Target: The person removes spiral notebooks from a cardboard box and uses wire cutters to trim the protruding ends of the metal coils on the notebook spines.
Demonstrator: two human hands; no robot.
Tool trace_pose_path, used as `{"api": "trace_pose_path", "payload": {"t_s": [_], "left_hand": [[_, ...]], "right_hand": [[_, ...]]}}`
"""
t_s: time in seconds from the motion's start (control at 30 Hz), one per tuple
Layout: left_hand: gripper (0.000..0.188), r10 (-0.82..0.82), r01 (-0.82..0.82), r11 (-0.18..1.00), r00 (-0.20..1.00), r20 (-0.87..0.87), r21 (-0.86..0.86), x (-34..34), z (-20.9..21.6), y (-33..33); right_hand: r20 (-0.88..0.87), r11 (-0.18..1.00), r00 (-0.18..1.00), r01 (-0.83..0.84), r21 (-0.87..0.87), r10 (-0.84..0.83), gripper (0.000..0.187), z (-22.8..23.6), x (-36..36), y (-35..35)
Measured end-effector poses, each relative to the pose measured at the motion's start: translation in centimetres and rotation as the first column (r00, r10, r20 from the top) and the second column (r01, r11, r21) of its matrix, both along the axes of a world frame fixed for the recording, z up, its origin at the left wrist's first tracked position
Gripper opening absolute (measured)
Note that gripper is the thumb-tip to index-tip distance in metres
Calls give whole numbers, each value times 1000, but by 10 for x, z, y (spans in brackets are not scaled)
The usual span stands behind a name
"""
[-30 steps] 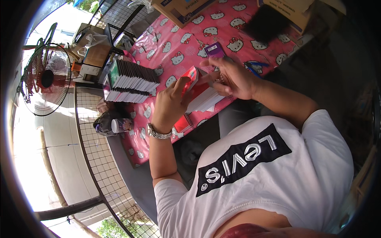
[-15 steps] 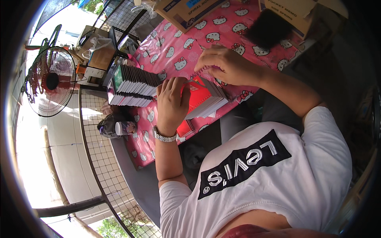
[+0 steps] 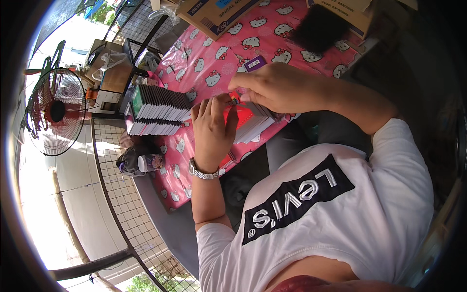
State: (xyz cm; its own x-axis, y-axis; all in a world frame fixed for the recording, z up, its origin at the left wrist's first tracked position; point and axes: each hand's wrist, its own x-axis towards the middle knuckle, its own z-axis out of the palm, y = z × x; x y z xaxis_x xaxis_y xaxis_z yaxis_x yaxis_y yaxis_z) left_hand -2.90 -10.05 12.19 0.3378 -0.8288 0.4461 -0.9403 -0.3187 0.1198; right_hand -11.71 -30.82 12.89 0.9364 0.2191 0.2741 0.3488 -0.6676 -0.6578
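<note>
A stack of red-covered booklets (image 3: 249, 124), with white page edges showing, stands at the near edge of the table. My left hand (image 3: 213, 127), a metal-band watch on its wrist, is at the stack's left side, thumb and fingers drawn together over the top cover. From the right, my right hand (image 3: 278, 87) reaches over the same stack, fingers bent in a pinch close to the left fingertips. Whatever lies between the fingers of either hand is too small to make out. Just beyond the right hand lies a small purple item (image 3: 255, 63).
Left of the stack stand rows of dark-bound notebooks (image 3: 160, 104). Cardboard boxes (image 3: 204, 17) and a black bristly object (image 3: 318, 29) sit at the far side of the pink patterned tablecloth (image 3: 214, 78). A fan (image 3: 57, 111) and a cup (image 3: 146, 164) are at left.
My right hand has come lower and nearer to the left fingertips, over the red stack. The purple item beyond it now shows. My left hand stays at the stack.
</note>
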Motion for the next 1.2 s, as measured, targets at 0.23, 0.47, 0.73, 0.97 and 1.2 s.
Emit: {"api": "trace_pose_path", "payload": {"t_s": [0.23,0.47,0.73,0.97,1.2], "left_hand": [[21,-50,50,999,998,-29,-2,5,3,11],[24,215,-234,972,938,272,37,3,-2,10],[25,221,-222,970,975,-26,-95,8,-10,22],[29,225,-230,969,972,-62,-86,6,-15,26],[27,253,-257,963,966,-53,-79,4,-13,20]], "right_hand": [[-294,834,945,48,550,139,34,-75,80,-40],[29,888,975,212,-407,-219,49,-262,92,-47],[-223,882,971,-35,-470,-81,52,-257,103,-43],[77,928,934,357,-106,-350,28,-260,138,-4],[-89,797,897,335,-503,-434,42,-244,208,6]]}}
